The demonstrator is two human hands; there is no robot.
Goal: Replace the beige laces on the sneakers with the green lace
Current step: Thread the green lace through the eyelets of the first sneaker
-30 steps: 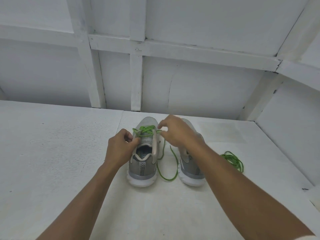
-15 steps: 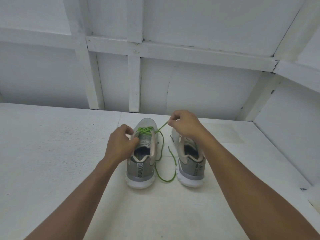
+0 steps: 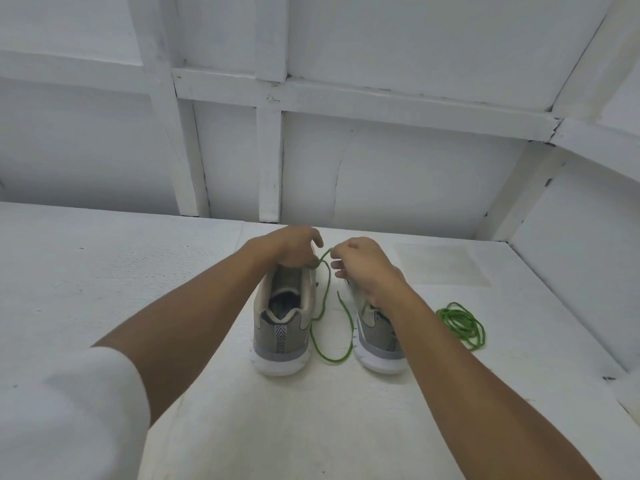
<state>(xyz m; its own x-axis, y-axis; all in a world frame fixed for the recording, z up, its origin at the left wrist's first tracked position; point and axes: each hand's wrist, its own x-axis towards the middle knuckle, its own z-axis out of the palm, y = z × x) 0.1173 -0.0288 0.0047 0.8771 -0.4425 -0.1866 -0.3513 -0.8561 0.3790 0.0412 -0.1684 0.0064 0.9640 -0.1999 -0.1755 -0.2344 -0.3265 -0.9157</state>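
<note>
- Left hand (image 3: 287,249): curled over the front of the left sneaker (image 3: 282,327), gripping its upper; fingertips right at the lace (image 3: 332,356).
- Right hand (image 3: 360,263): fingers curled, pinching the lace just beside the left hand, above the gap between the two sneakers.
- Lace: green, running from the right hand's pinch to the left hand's fingertips, then down in a long loop onto the desk (image 3: 104,271) between the sneakers; free end lying beside the right sneaker (image 3: 377,337).
- Both sneakers: side by side, upright, nearer the desk's far edge, heels toward the near edge; right one partly hidden under the right forearm.
- Spare lace (image 3: 462,322): green coil on the desk, between the right sneaker and the right edge.
- White sleeve (image 3: 69,410) on the left arm, at the near-left corner.
</note>
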